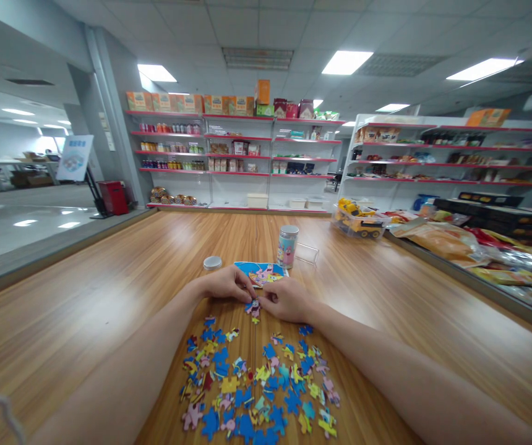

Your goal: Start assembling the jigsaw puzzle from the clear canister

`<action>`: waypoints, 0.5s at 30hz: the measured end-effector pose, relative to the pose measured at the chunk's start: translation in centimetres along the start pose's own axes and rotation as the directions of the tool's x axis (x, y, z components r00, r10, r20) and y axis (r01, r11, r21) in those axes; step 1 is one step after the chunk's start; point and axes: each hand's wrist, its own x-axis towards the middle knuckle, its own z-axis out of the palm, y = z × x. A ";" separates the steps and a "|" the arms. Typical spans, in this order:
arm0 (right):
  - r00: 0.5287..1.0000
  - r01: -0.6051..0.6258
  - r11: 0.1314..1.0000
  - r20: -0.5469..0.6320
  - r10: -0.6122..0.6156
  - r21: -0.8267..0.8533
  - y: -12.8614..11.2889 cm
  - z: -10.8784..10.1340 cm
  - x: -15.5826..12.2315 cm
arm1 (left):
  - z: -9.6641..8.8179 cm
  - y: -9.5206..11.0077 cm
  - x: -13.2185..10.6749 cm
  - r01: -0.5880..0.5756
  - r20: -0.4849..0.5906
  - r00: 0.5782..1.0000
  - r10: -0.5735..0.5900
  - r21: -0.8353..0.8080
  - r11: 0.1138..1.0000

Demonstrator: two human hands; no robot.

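jigsaw cluster (253, 308), flat, cardboard-looking, blue, pink and yellow, long axis twelve to six.
it lies between four and five o'clock from the bare left hand (229, 283), nearly nine from the bare right hand (288, 300), both near; fingers curl at its twelve-o'clock end; whether either pinches it cannot be told.

Background items.
Shelving (238, 185) far ahead of left hand (226, 283), orange cartons (190, 103) on top (print too small to read); red box (112, 198) farther left. Ahead-right of right hand (291, 300): clear bin (341, 225) with yellow toy vehicles (353, 210), then bagged packets (440, 241).
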 end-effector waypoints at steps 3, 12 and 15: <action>1.000 -0.022 0.999 0.002 0.022 0.033 -0.1 0.0 0.0 | 0.0 0.0 0.0 0.020 0.000 1.000 -0.020 -0.012 1.000; 0.979 -0.202 0.876 0.077 0.187 0.437 0.6 -0.7 0.7 | -0.1 -0.9 0.2 0.000 0.004 1.000 0.001 -0.017 1.000; 0.970 -0.238 0.838 0.170 0.176 0.491 1.2 -1.4 0.9 | -0.2 -1.4 0.4 -0.009 0.029 1.000 0.009 -0.001 1.000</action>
